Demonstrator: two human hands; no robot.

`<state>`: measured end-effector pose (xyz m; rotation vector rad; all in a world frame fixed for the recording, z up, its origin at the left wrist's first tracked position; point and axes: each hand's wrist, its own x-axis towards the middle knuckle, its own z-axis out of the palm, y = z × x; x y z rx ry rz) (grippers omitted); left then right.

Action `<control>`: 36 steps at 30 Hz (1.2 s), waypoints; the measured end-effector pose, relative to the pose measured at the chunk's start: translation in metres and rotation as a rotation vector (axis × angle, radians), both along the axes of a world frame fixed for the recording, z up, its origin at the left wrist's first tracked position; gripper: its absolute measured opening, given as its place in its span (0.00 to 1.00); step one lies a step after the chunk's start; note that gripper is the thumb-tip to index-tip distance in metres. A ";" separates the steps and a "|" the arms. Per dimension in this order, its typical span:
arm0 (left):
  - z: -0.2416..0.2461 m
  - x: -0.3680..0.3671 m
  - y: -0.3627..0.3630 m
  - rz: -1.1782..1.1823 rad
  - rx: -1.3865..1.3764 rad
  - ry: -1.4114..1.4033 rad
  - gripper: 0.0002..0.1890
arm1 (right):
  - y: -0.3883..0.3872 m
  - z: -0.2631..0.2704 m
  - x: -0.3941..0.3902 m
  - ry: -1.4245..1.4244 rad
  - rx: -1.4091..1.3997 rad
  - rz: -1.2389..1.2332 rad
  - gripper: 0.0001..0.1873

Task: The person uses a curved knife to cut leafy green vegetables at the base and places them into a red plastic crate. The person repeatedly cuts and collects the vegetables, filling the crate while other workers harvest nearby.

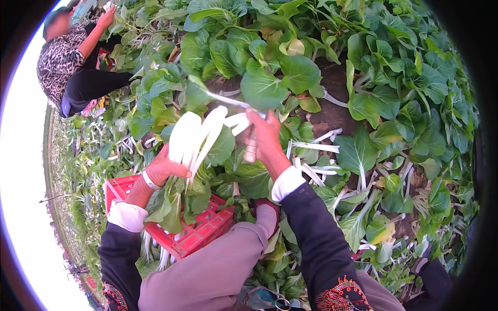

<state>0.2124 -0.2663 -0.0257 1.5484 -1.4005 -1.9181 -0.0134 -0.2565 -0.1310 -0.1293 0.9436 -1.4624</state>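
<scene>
My left hand [165, 167] grips a head of bok choy [198, 136], its thick white stalks pointing up and its green leaves hanging below the fist. Close by on the right, my right hand [265, 134] is closed around the pale handle of what looks like a knife [251, 149]; its blade cannot be made out. A loose bok choy leaf [229, 100] with a thin white stalk reaches to my right fingertips; whether they pinch it is unclear. Beneath the held head stands a red plastic crate [194, 233], partly covered by the hanging leaves.
Growing bok choy [268, 83] spreads ahead and to the right. Cut white stalks [315, 147] litter the ground beside my right forearm. My bent leg [206, 268] is against the crate's near side. Another person [64, 58] crouches among the plants at the upper left.
</scene>
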 end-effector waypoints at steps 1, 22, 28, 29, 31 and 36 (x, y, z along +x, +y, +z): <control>0.001 -0.001 0.000 -0.057 0.043 0.112 0.41 | 0.007 0.005 -0.005 0.061 0.003 -0.016 0.14; 0.010 -0.040 0.011 -0.138 0.038 0.105 0.29 | 0.048 0.040 0.001 0.230 -0.023 0.083 0.06; -0.006 -0.021 0.004 -0.193 0.188 0.029 0.38 | 0.029 0.028 -0.016 0.012 -0.054 0.289 0.05; -0.009 -0.014 0.001 -0.228 0.196 0.010 0.39 | 0.026 0.026 -0.023 0.017 -0.012 0.320 0.05; -0.010 0.000 -0.003 -0.158 0.103 0.050 0.37 | 0.021 0.020 -0.034 -0.162 -0.090 0.269 0.05; 0.028 0.035 -0.033 0.304 0.264 0.376 0.35 | 0.004 -0.018 -0.004 0.309 -0.046 0.772 0.09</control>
